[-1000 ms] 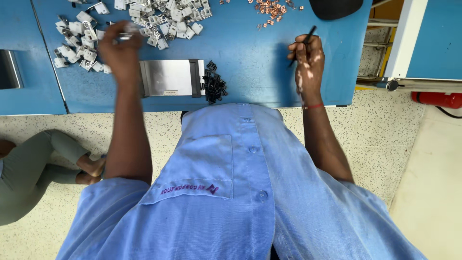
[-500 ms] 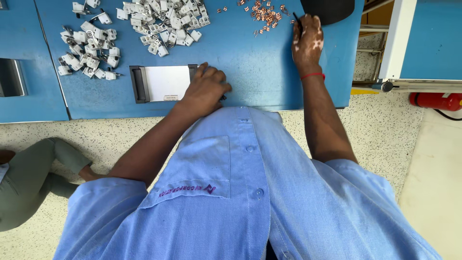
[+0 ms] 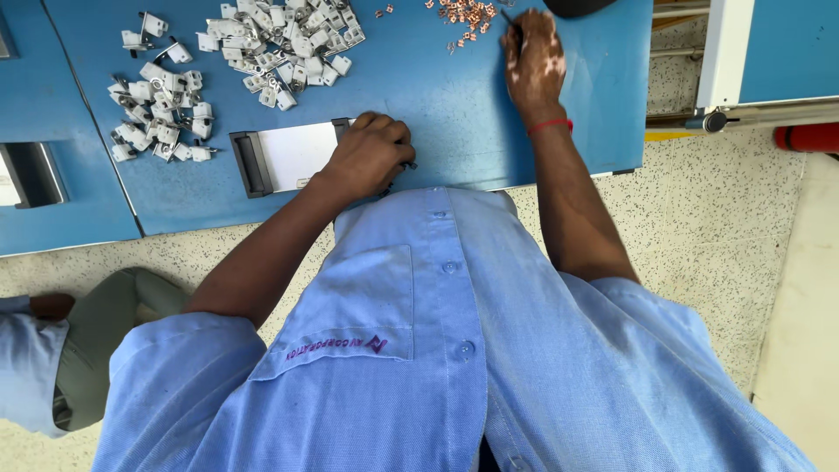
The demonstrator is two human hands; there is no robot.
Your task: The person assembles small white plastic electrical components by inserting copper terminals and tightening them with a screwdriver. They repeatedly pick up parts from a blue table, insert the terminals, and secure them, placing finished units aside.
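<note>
Since a second ago, the left hand (image 3: pixel 371 156) has dropped from the far white parts (image 3: pixel 280 39) to the worktop's (image 3: pixel 454 105) near edge, its grip curled over small dark pieces beside the flat tray (image 3: pixel 293 156). Right hand (image 3: pixel 533 57) pinches a thin dark tool (image 3: pixel 509 17), tip toward the copper bits (image 3: pixel 459 13) just left.

Your left hand (image 3: pixel 369 157) rests at the tray's (image 3: pixel 293 157) right end; clip piles (image 3: pixel 280 39) lie farther, copper bits (image 3: pixel 459 13) far right.
</note>
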